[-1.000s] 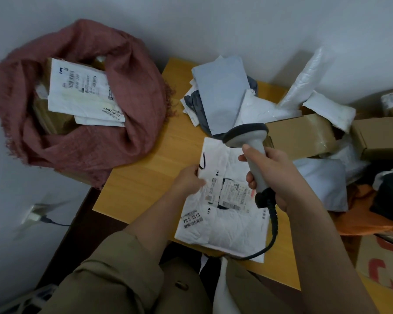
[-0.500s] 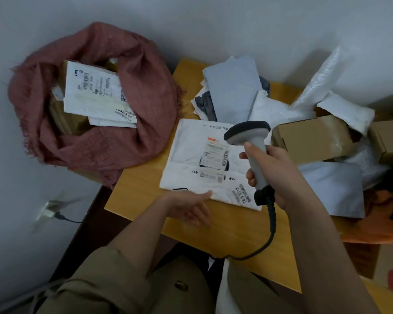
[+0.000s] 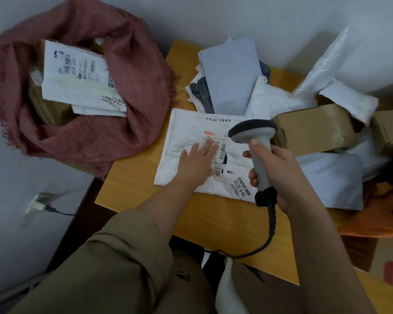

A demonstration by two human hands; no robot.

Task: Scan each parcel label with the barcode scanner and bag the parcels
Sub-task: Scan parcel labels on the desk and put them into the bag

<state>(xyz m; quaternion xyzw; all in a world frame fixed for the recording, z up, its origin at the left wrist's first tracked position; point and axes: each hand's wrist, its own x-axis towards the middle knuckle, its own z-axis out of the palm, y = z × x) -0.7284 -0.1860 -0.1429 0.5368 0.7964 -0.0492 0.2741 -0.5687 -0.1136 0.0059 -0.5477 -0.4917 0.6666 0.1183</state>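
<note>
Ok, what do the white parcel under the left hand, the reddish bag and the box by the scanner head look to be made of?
White parcel: likely thin matte plastic mailer film; it wrinkles softly.
Reddish bag: coarse woven fabric, with visible weave and frayed edge threads.
Box: brown cardboard wrapped in glossy clear tape, which catches the light.

– What's behind the table?
– A plain pale wall (image 3: 259,17), meeting the far edge of the light wooden table (image 3: 145,189).
– And to the left?
– A wall socket (image 3: 38,203) with a dark cable plugged in, below the table's near-left corner.
</note>
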